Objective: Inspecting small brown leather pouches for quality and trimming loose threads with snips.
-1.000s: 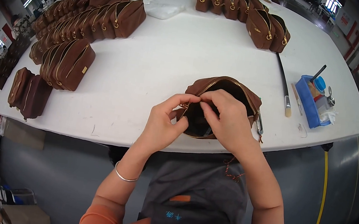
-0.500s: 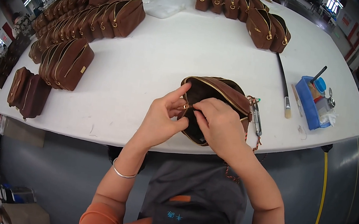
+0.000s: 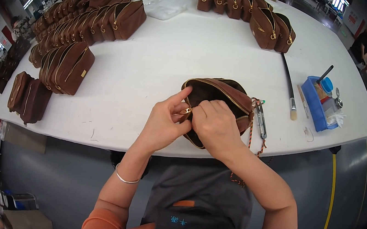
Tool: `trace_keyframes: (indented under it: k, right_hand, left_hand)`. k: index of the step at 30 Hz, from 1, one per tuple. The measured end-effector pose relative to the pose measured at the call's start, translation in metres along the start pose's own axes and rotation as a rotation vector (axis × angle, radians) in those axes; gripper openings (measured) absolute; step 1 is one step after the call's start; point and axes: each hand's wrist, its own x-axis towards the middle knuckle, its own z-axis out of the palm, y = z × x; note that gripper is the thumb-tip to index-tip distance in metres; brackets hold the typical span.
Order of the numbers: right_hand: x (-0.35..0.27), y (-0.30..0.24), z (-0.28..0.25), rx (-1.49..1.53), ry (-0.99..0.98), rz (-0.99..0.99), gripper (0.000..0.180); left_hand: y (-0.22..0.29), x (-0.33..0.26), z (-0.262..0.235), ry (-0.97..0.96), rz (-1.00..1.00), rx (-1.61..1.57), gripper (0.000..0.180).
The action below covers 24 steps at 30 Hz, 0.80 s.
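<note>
So the right hand has slid over toward the left hand in the last second, and the open pouch has been turned so its mouth tips toward the wearer. My read: attention's now on the zip end near the gold zip pull, so a steady rim matters.

Using the blue tray as reference: the pouch sits left of it, near the front edge of the desk. Left hand grips the pouch's rim with the fingers spread; right hand is curled shut at the mouth, but can't tell what, if anything, it's pinching.

Just left of the tray there's a brush; between tray and pouch lie metal snips with a striped cord, close enough to snag, I'd guess. Finished-looking pouches stand beyond the tray to its left, more brown pouches far left of it. Main obstacle to seeing: that right hand.
</note>
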Motion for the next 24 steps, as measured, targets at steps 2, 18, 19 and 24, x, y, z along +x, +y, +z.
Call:
trace_keyframes:
  k: [2, 18, 19, 24]
  right_hand:
    - [0.0, 0.006, -0.001, 0.027, 0.015, 0.007, 0.016]
    - [-0.171, 0.157, -0.123, -0.485, 0.146, 0.733, 0.005]
    - [-0.183, 0.163, -0.127, -0.571, 0.051, 0.773, 0.004]
    - [-0.206, 0.174, -0.134, -0.755, -0.311, 0.705, 0.01]
  left_hand:
    - [0.002, -0.002, 0.006, 0.008, 0.031, 0.025, 0.072]
    - [-0.001, -0.001, -0.025, 0.326, -0.076, -0.244, 0.055]
    - [-0.007, -0.001, -0.025, 0.341, -0.08, -0.241, 0.055]
    - [-0.017, -0.001, -0.012, 0.312, -0.095, 0.024, 0.041]
